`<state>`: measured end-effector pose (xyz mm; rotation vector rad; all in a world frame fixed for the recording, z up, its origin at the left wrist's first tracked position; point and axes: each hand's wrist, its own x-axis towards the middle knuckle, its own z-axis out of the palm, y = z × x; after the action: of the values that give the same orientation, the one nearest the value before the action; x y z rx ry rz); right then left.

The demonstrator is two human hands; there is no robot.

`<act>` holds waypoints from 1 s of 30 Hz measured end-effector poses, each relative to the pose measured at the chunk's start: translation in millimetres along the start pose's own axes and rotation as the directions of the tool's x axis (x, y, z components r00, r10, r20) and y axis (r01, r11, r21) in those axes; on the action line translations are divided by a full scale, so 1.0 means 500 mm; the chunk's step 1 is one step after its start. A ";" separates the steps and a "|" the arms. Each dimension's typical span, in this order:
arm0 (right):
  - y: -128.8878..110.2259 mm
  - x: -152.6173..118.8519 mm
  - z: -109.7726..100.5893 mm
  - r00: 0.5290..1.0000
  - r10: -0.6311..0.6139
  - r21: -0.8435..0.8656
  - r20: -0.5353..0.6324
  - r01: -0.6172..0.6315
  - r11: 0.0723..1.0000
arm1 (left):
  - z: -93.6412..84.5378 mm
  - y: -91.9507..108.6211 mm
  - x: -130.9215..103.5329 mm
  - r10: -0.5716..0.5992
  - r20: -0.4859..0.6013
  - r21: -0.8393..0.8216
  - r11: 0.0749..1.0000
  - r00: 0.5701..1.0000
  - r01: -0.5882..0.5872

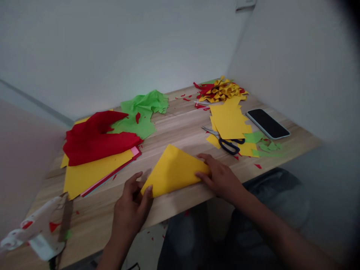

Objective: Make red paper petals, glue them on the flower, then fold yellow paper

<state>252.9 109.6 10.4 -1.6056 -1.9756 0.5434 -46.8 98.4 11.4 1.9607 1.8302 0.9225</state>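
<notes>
A yellow sheet folded into a triangle (176,168) lies near the table's front edge, its peak pointing away from me. My left hand (132,202) grips its left corner between thumb and fingers. At the right corner, my right hand (219,174) pinches the paper, thumb on top and fingers at the far side. Beyond my right hand rest scissors (229,146) with dark handles, their blades parted, partly over yellow paper pieces (229,122).
Red crepe paper (98,140) covers colored sheets (84,176) at left, beside green crepe paper (144,110). A white glue gun (42,228) stands front left. Folded yellow strips (226,90) lie far right; a phone (268,123) is nearer. Red and green scraps are scattered around.
</notes>
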 end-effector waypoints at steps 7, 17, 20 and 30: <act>-0.021 0.041 0.013 0.997 0.053 -0.215 -0.056 -0.064 0.974 | 0.046 0.107 -0.025 0.473 0.137 0.222 0.842 0.870 -0.492; -0.044 -0.038 0.049 0.947 -0.317 -0.192 0.053 0.321 0.928 | 0.109 0.109 -0.039 0.353 0.368 0.415 0.765 0.860 -0.492; -0.032 -0.045 0.049 0.955 -0.265 -0.221 0.137 0.290 0.931 | 0.093 0.093 -0.033 0.365 0.367 0.419 0.757 0.856 -0.502; -0.026 -0.025 0.016 0.963 -0.255 -0.170 -0.084 0.239 0.956 | 0.037 0.129 -0.057 0.276 0.373 0.454 0.778 0.886 -0.434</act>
<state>239.9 94.7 10.4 -1.4146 -2.1426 0.2046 15.1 65.4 30.5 2.6824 1.6805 0.1765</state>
